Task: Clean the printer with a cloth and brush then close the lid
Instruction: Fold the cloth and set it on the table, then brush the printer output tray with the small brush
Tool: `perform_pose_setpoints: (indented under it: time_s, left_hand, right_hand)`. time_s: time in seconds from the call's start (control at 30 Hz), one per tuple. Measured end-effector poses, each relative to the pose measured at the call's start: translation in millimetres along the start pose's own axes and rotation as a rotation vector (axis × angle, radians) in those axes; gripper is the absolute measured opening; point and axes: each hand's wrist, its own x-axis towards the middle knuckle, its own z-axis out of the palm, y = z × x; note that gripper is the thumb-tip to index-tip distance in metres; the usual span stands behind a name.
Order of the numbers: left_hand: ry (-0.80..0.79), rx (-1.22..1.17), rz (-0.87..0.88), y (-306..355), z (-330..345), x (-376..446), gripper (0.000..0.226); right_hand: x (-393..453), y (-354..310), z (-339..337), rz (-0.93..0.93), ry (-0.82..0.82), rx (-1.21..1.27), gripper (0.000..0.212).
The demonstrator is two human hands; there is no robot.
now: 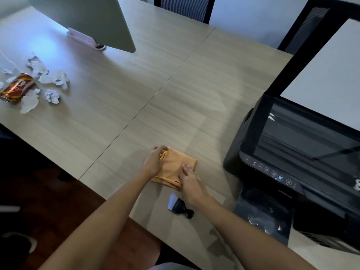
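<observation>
A folded orange cloth (176, 164) lies on the wooden table near its front edge. My left hand (154, 161) grips the cloth's left edge with curled fingers. My right hand (190, 181) rests flat on the cloth's right front part, fingers spread. Just in front of my right wrist lies a small black brush (179, 206) with a pale bristle end. The black printer (292, 152) stands at the right, its lid (329, 75) raised and showing a white underside above the dark scanner glass.
A crushed red can (16, 88) and several crumpled paper scraps (51, 95) lie at the far left. A green desk divider (87, 18) stands at the back. Chairs sit behind the table (136, 84).
</observation>
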Motion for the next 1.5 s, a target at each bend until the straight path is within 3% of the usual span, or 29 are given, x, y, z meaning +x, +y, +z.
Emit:
perform_pose_setpoints:
  time_s: [0.1,0.17,0.23,0.3,0.77,0.87,0.97,1.07,1.17,1.27,1.33,1.4,1.5]
  left_hand:
    - [0.047,0.06,0.026,2,1,-12,0.033]
    - [0.091,0.283,0.118,2,1,-19,0.035]
    - [-0.052,0.576,0.207,-3,5,-22,0.044]
    - [-0.247,0.7,0.157,-10,15,-24,0.057]
    - [-0.467,0.762,0.257,35,54,-8,0.071]
    - [-0.49,0.673,0.219,42,50,-6,0.069]
    - [-0.398,0.48,0.208,53,47,-9,0.059]
    - [-0.208,0.077,0.161,55,45,-16,0.06]
    - [-0.046,-0.191,0.139,54,43,-29,0.039]
    - [0.007,-0.344,0.042,56,50,-49,0.015]
    - [-0.016,-0.418,-0.022,59,66,-68,0.01]
    - [-0.149,-0.408,-0.047,60,87,-86,0.012]
    - [-0.655,-0.326,-0.082,79,117,-117,0.021]
  right_hand:
    - [-6,2,2,-0.039,0.073,-0.033,0.05]
    - [-8,6,3,-0.027,0.012,-0.058,0.058]
    - [-8,9,6,-0.02,-0.061,-0.096,0.064]
    - [-10,12,7,-0.014,-0.068,-0.138,0.07]
    - [-51,48,-8,0.153,0.009,-0.127,0.057]
    - [-65,37,1,0.099,0.155,-0.098,0.043]
    - [-79,23,22,0.098,-0.006,-0.028,0.052]
    - [-85,16,35,0.11,-0.09,-0.009,0.049]
    - [-98,22,22,0.156,-0.072,0.235,0.044]
    - [-134,47,-11,0.209,0.124,0.569,0.014]
    - [-170,75,-32,0.283,0.283,0.66,0.019]
    - [-210,103,-48,0.351,0.369,0.81,0.015]
    - [-246,137,-58,0.489,0.414,0.908,0.018]
